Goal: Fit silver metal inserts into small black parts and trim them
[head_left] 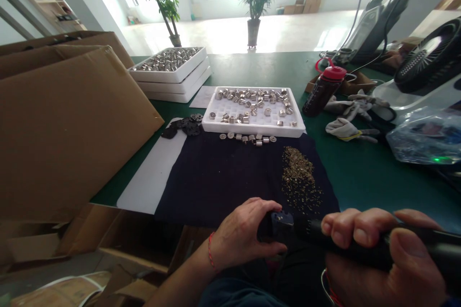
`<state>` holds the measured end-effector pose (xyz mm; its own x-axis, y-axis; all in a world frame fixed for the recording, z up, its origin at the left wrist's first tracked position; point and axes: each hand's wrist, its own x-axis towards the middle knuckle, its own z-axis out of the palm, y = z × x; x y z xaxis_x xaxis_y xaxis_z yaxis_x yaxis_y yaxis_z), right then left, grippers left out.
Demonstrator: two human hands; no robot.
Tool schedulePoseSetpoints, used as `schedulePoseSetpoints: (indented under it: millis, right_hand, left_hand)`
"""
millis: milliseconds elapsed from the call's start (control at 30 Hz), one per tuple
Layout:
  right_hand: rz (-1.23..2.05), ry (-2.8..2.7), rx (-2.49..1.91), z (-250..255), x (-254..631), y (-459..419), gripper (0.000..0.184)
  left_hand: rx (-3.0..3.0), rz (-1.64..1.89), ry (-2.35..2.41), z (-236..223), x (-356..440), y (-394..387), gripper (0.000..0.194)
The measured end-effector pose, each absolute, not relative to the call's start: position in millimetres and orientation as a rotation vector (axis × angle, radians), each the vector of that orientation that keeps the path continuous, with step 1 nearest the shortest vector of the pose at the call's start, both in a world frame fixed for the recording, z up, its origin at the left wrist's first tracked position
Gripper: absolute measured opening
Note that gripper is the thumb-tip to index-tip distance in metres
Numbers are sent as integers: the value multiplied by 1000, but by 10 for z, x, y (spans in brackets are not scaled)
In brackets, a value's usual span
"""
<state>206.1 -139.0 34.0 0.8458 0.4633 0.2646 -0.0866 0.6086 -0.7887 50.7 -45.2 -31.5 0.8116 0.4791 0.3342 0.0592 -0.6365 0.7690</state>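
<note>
My left hand point(240, 231) is closed round a small dark plastic part point(282, 220), held between thumb and fingers over the near edge of the dark cloth. My right hand point(382, 254) grips a black electric screwdriver point(315, 228), lying almost level with its nose pointing left at the part. Its tip is hard to make out against the dark background, so I cannot tell whether it touches the part. Beyond the hands, a pile of small brass-coloured screws point(298, 172) is spread on the dark cloth point(216, 177).
A white tray point(252, 128) of metal cylinders stands past the cloth, with several cylinders point(252, 139) before it. Black parts point(189, 125) lie to its left. Stacked trays point(176, 87) and a cardboard box point(65, 129) are left; a red-capped bottle point(324, 88), gloves point(345, 129) and fan point(428, 57) right.
</note>
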Motion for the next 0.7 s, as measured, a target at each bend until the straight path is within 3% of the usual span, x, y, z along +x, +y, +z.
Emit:
schedulePoseSetpoints:
  millis: [533, 700]
  right_hand:
    - [281, -600, -897, 397, 1981, -1353, 16]
    - [218, -666, -964, 526, 1879, -1283, 23]
  left_hand:
    - [2198, 681, 374, -387, 509, -448, 77]
    - [2244, 687, 379, -436, 527, -451, 72]
